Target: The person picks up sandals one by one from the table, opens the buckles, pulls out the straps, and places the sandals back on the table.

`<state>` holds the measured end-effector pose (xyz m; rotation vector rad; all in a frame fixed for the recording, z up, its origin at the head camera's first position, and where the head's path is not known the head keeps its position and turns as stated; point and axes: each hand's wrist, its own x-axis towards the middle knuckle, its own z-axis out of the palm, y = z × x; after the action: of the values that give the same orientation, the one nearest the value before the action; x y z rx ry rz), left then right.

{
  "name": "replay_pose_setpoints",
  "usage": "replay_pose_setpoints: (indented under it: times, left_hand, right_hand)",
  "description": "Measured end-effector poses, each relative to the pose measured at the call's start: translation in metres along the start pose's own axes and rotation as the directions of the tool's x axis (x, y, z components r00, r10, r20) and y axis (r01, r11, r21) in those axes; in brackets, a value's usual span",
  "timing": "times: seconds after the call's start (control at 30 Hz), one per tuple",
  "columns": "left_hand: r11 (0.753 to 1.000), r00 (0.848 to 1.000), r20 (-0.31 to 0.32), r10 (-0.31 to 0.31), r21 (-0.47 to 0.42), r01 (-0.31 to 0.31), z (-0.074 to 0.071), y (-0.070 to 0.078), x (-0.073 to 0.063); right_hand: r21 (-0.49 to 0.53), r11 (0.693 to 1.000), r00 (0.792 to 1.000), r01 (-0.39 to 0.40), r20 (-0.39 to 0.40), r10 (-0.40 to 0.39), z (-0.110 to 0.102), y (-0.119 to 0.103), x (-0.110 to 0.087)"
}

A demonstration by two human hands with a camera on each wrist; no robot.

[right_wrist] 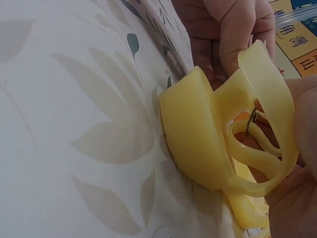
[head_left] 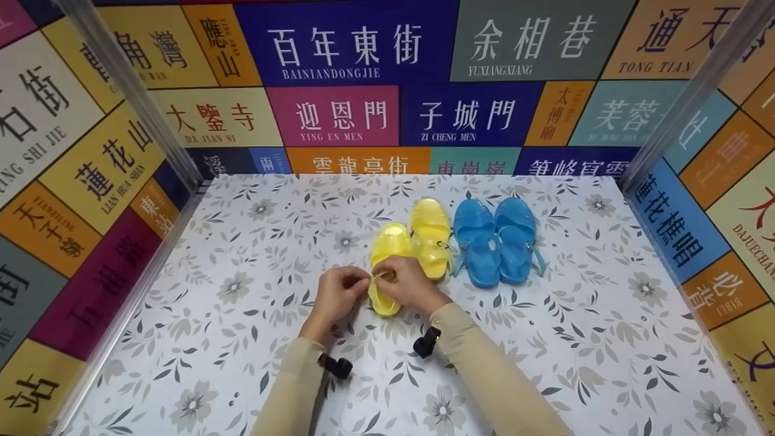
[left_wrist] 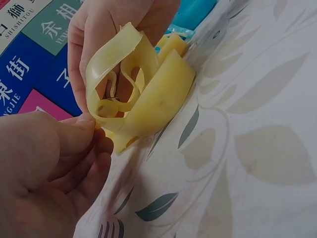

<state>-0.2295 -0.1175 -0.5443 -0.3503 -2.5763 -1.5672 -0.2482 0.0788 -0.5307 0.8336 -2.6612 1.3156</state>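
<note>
A yellow jelly sandal [head_left: 390, 237] lies on the floral surface, toe pointing away, under both hands. My left hand [head_left: 338, 297] pinches the left side of its ankle strap [left_wrist: 101, 67] between thumb and fingertip. From the other side, my right hand [head_left: 413, 283] holds the strap with bent fingers. The strap stands up in a loop above the sandal's heel, and a small metal buckle pin [right_wrist: 251, 119] shows inside it. Just right of this sandal sits its yellow mate [head_left: 430, 219], partly behind the right hand.
Two blue sandals [head_left: 476, 221] stand side by side to the right of the yellow ones, straps hanging out at their sides. Panels printed with Chinese signs [head_left: 345, 45] wall the back and both sides of the floral-covered table [head_left: 242, 339].
</note>
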Motion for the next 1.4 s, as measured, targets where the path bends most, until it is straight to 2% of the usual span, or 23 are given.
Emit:
replay_pose_setpoints:
  times: [0.23,0.43,0.67,0.93,1.13,1.4]
  left_hand:
    - [1.000,1.000,-0.003,-0.026,-0.003,0.026,0.000,-0.003,-0.004]
    - [1.000,1.000,-0.014,-0.013,-0.011,0.013,0.000,0.001,-0.002]
    - [0.999,0.999,0.000,-0.044,0.002,0.044,-0.002,0.004,0.000]
    - [1.000,1.000,-0.009,0.006,-0.011,-0.006,-0.002,0.003,-0.001]
    - [0.998,1.000,-0.014,0.007,-0.064,-0.008,-0.001,0.009,0.001]
    - [1.000,1.000,-0.015,-0.015,-0.011,0.015,-0.002,0.017,0.002]
  right_hand:
    - [0.001,1.000,1.000,0.008,0.000,-0.008,0.001,0.000,-0.002]
    - [0.003,1.000,1.000,-0.002,-0.006,0.002,0.000,-0.001,0.001]
    - [0.005,1.000,1.000,0.001,0.001,-0.001,-0.002,-0.002,0.001]
    - [-0.005,1.000,1.000,0.030,-0.001,-0.030,-0.002,-0.002,0.001]
    - [-0.028,0.999,0.999,0.043,0.014,-0.043,-0.003,-0.001,0.001]
    - [-0.008,1.000,0.999,0.005,0.036,-0.004,-0.003,-0.001,0.002]
